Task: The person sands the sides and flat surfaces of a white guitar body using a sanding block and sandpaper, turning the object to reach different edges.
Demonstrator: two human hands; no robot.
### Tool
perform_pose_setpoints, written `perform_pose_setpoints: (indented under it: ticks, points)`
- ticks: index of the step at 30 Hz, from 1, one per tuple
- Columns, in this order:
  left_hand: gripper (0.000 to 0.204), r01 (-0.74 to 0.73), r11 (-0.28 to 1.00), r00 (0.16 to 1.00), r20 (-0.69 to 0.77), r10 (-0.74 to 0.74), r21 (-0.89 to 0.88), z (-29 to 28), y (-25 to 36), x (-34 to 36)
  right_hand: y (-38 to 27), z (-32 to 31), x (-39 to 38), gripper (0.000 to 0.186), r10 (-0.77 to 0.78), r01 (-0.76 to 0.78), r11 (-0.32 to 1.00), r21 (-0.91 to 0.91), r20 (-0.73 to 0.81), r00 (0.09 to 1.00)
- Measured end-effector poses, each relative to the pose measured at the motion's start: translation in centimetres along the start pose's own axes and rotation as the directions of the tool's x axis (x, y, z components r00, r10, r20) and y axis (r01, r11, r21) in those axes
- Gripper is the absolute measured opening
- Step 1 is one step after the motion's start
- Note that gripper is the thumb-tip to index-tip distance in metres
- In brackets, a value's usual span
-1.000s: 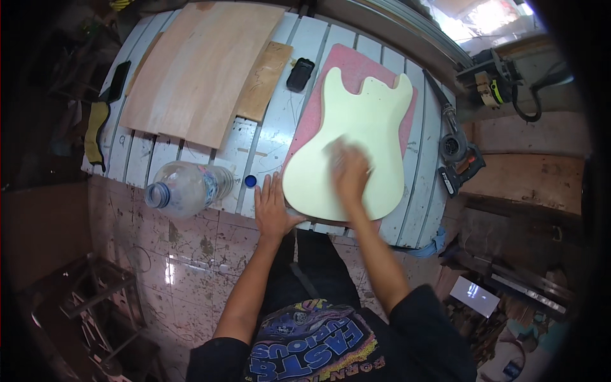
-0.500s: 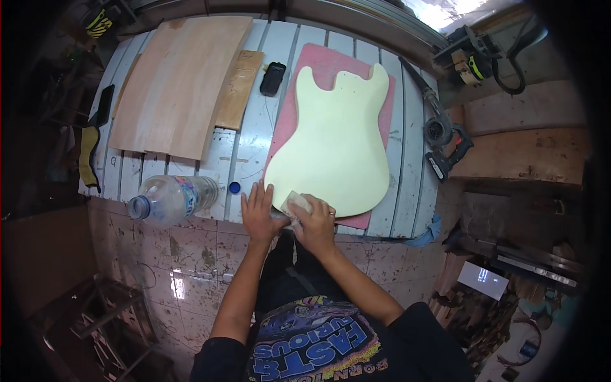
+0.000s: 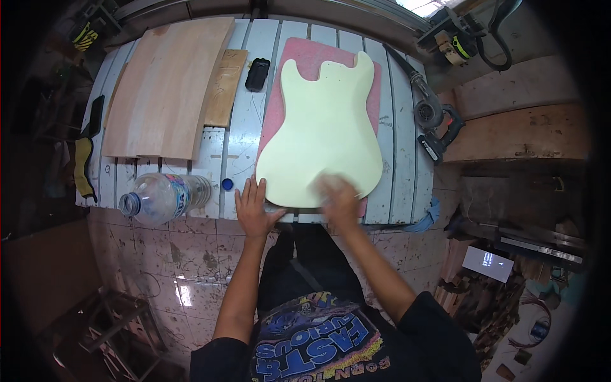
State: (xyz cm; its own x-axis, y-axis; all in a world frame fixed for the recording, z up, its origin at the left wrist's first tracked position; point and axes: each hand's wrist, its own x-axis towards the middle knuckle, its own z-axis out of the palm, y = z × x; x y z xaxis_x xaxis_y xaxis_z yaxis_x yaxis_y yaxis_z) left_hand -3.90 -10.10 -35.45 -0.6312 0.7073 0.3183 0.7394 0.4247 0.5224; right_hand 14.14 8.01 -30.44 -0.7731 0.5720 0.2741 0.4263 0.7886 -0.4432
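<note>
A pale cream electric guitar body point(image 3: 324, 127) lies flat on a pink mat point(image 3: 274, 105), its two horns pointing away from me. My left hand point(image 3: 254, 210) rests at the near left edge of the body with its fingers stretched out, holding nothing. On the lower bout, my right hand point(image 3: 339, 198) is smeared by motion. A pale patch under its fingertips matches the folded piece of sandpaper that showed in this hand half a second ago; the fingers' outlines are blurred now.
A white slatted table point(image 3: 398, 159) bears everything. Left are a wooden board point(image 3: 167, 89), a clear plastic bottle point(image 3: 164, 198) on its side, a blue cap point(image 3: 227, 184) and a black device point(image 3: 257, 75). A cordless blower point(image 3: 433, 121) lies right, a blue rag point(image 3: 428, 215) at the near right corner.
My right hand has swept right along the lower bout, away from my left hand. The left hand keeps its place at the body's edge. The whole view has shifted slightly.
</note>
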Motion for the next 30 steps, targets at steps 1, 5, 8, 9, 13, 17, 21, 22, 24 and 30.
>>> perform_pose_setpoints:
  ticks: [1,5,8,9,13,17,21,22,24,30]
  points:
    - [0.107,0.014,1.000,1.000,0.004,-0.014,-0.004,0.0,0.0,-0.3,3.2,-1.8,1.1,0.057,0.086,-0.086,0.989,-0.123,-0.004,0.996]
    - [0.104,0.007,1.000,1.000,-0.010,-0.007,-0.011,0.0,0.0,-0.3,2.3,-3.9,2.6,0.049,0.497,-0.491,0.860,0.136,-0.010,0.868]
    - [0.104,-0.009,1.000,1.000,-0.017,0.009,-0.003,0.5,0.1,-0.1,-6.5,0.2,-0.4,0.045,0.003,-0.002,1.000,0.015,-0.037,0.999]
    - [0.105,-0.015,1.000,1.000,-0.020,0.015,0.010,0.4,-0.3,0.1,-6.3,0.2,-0.2,0.046,-0.019,0.019,0.999,0.035,-0.022,1.000]
    - [0.106,-0.013,1.000,1.000,-0.016,0.014,0.024,0.5,-0.6,-0.9,0.0,-1.8,2.0,0.048,0.103,-0.103,0.994,-0.035,-0.024,0.994]
    - [0.107,-0.037,0.999,0.999,-0.012,0.037,0.025,0.5,-0.3,-0.6,1.8,-2.4,1.7,0.050,0.354,-0.354,0.935,-0.028,-0.009,0.935]
    - [0.108,-0.034,0.999,0.999,-0.022,0.035,0.022,0.6,-0.9,-0.3,-5.1,-1.6,-0.7,0.055,0.029,-0.027,0.999,-0.031,0.056,0.998]
    - [0.107,-0.024,1.000,1.000,-0.019,0.025,0.012,0.5,-0.7,-0.4,-3.0,-1.5,-0.7,0.055,0.029,-0.028,0.999,-0.017,0.046,0.999]
    - [0.108,-0.010,1.000,1.000,-0.012,0.010,-0.002,0.4,-0.2,-0.5,2.3,-2.5,1.3,0.056,0.099,-0.097,0.986,-0.138,0.012,0.995]
    - [0.113,-0.005,1.000,1.000,-0.016,0.006,0.004,0.2,0.1,-0.3,-2.5,-0.2,0.0,0.054,0.060,-0.059,0.991,-0.124,0.009,0.998]
